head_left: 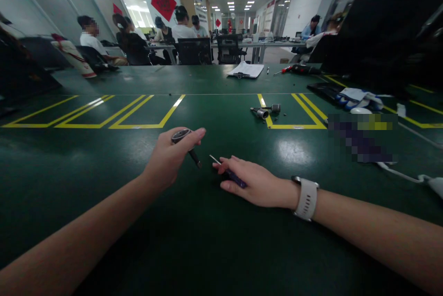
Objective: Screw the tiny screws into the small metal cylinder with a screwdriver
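My left hand (169, 155) is raised over the green table, its fingers closed around a dark metal part with a round head and narrower stem (194, 157). The stem points down and to the right; its exact kind is unclear. Close by on the right, my right hand (252, 180) rests low at the tabletop, closed on a small screwdriver (235, 178) with a dark purple handle. The screwdriver's thin bright shaft points up and left toward the metal part, apart from it. Farther back lie similar metal parts (263, 113) beside a yellow tape line.
Yellow tape outlines (138, 125) mark the green table (207, 240). A clipboard with paper (245, 70), a red-handled screwdriver (284, 70), gloves (360, 97) and a white cable (398, 171) lie farther out. A large black object (387, 33) stands at right. People sit beyond the table.
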Action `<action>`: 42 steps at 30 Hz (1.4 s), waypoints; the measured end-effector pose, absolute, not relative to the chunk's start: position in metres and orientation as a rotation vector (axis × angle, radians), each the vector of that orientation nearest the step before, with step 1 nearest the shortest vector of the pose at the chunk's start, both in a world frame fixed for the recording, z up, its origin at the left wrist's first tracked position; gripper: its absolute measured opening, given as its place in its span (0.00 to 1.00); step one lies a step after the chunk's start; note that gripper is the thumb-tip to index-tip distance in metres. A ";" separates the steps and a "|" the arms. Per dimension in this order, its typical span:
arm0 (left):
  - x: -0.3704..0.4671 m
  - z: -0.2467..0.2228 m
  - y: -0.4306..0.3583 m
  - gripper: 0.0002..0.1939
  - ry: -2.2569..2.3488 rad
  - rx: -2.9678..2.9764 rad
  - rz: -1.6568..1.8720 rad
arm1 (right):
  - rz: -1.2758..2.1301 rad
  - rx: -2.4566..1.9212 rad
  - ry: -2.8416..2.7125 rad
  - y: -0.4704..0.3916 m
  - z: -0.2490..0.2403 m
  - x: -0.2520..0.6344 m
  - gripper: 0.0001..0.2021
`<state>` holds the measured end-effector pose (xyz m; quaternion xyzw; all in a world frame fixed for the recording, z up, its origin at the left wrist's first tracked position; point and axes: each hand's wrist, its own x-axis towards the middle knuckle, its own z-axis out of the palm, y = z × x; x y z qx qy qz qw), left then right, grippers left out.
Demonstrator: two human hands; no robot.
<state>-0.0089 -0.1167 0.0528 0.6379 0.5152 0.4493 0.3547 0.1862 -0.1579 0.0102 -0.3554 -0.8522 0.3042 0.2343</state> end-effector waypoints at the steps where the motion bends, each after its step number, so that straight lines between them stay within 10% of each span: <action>1: -0.011 0.057 -0.115 0.14 1.358 1.652 1.177 | 0.812 -0.908 -2.371 -0.166 0.011 0.184 0.12; 27: 0.003 0.057 -0.145 0.17 1.087 1.192 0.737 | 1.449 -1.066 -1.318 -0.194 0.006 0.201 0.16; 42: 0.002 0.053 -0.152 0.17 1.030 1.050 0.685 | 0.572 -0.992 -2.114 -0.213 0.020 0.195 0.11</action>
